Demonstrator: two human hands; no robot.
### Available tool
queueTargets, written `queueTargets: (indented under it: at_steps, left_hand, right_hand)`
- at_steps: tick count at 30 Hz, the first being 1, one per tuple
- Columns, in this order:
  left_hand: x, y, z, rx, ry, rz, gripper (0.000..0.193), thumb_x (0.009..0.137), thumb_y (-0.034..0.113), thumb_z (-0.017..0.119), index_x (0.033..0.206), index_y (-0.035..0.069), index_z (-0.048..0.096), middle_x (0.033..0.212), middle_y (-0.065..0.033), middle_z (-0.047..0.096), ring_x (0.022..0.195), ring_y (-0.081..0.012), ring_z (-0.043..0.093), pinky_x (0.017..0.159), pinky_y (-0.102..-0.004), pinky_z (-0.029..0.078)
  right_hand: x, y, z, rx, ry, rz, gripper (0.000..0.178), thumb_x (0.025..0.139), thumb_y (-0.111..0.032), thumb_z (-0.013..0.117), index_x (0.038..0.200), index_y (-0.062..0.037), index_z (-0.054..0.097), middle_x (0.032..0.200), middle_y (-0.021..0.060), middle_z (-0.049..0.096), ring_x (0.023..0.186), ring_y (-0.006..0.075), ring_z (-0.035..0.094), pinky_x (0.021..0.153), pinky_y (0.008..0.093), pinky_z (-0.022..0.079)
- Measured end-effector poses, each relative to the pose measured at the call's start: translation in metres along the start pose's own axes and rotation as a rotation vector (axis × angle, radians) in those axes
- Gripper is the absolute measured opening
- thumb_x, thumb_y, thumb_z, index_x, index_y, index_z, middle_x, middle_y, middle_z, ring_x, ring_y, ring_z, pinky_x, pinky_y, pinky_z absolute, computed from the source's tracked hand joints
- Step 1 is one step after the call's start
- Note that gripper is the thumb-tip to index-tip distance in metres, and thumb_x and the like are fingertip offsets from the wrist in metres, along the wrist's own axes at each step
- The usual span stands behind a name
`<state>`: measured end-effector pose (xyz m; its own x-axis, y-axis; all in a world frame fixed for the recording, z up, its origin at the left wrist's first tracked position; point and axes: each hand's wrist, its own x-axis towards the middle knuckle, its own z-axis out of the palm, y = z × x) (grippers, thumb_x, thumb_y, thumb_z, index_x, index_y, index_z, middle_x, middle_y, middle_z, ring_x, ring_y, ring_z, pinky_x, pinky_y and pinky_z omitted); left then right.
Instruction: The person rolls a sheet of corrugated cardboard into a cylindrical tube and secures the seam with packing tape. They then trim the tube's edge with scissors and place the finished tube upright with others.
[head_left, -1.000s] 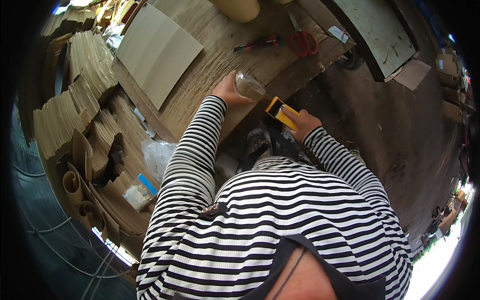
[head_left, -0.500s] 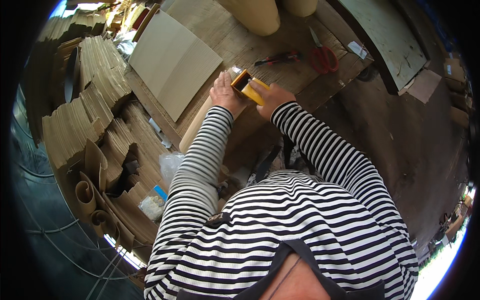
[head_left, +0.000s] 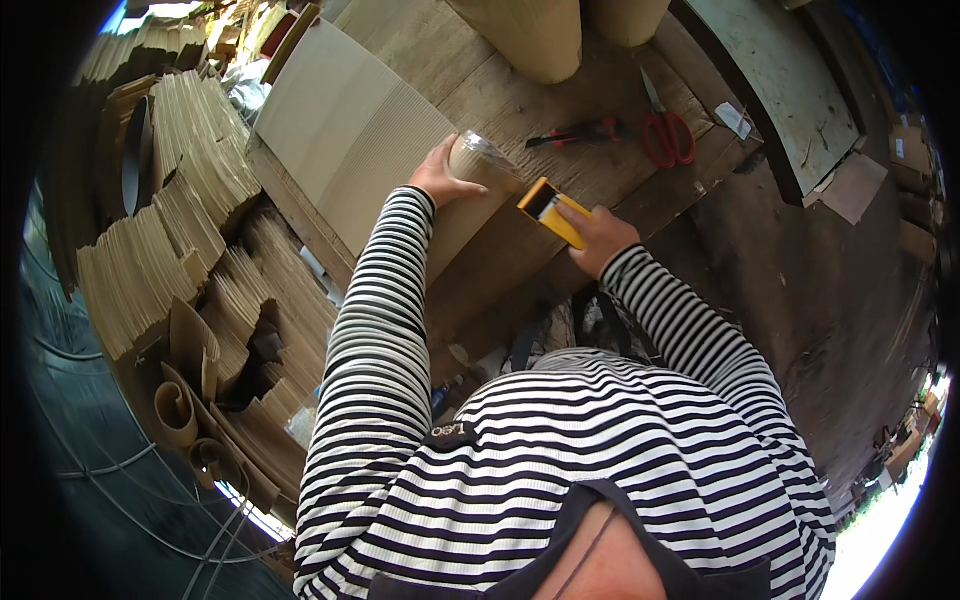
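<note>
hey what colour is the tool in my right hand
The tool is mostly yellow, clearest in the head view.

roll point(head_left: 455, 218) right of cardboard sheet point(head_left: 345, 110), scissors point(head_left: 660, 113) farther right on table point(head_left: 600, 165); cardboard stacks point(head_left: 155, 275) left of table

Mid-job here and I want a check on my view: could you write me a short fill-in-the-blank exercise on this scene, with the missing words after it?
1. The right hand holds a boxy tool whose main colour is ____.
2. The cardboard roll, with clear plastic at its end, is held by the person's ____ hand.
3. The scissors lying on the wooden table have handles coloured ____.
4. The pattern on the black-and-white sleeves is ____.

Missing words: yellow; left; red; striped.
</note>
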<state>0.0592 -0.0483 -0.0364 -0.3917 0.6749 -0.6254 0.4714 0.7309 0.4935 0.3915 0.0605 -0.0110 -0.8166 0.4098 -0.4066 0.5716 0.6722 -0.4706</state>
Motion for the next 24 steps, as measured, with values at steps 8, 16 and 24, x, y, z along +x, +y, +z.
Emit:
queueTargets:
  at_steps: [8,16,24]
  left_hand:
    - [-0.001,-0.005,-0.045,0.269,0.274,-0.004,0.116,0.073,0.052,0.088,0.161,0.009,0.027,0.163,-0.0193,0.034,0.148,-0.0368,0.038,0.12,-0.047,0.035]
    - [-0.002,0.018,-0.029,0.475,0.358,-0.117,0.124,0.062,0.061,0.091,0.161,0.022,0.026,0.159,-0.0102,0.035,0.147,-0.0295,0.034,0.122,-0.0482,0.03]
    - [0.029,0.002,-0.08,0.182,0.156,-0.032,0.13,0.057,0.042,0.098,0.161,0.011,0.027,0.153,-0.0211,0.046,0.143,-0.0338,0.045,0.122,-0.0411,0.034]
  right_hand:
    - [0.103,-0.078,-0.026,0.178,0.118,-0.03,0.073,0.084,-0.03,0.075,0.151,-0.0352,0.047,0.109,0.0208,0.061,0.096,0.0371,0.068,0.085,0.0472,0.058]
    - [0.039,-0.07,-0.058,0.153,0.084,-0.037,0.074,0.08,-0.029,0.076,0.149,-0.0334,0.049,0.105,0.019,0.065,0.097,0.0377,0.068,0.083,0.0488,0.057]
    - [0.096,-0.035,-0.004,-0.037,-0.07,0.043,0.079,0.083,-0.028,0.076,0.154,-0.0395,0.043,0.11,0.0173,0.062,0.094,0.0327,0.069,0.086,0.0425,0.058]
